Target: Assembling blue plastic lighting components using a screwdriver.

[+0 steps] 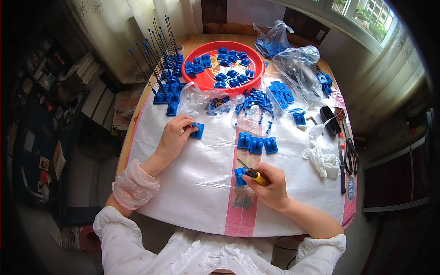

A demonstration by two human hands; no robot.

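Blue clip (197,131) pinched by left hand (173,137); right hand (270,183) grips yellow-handled screwdriver (251,172).

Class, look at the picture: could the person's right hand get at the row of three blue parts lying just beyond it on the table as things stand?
Probably yes. The three blue parts lie on open sheet just beyond the right hand, nothing between them. But its fingers hold a yellow-handled screwdriver, so it would likely have to put that down first.
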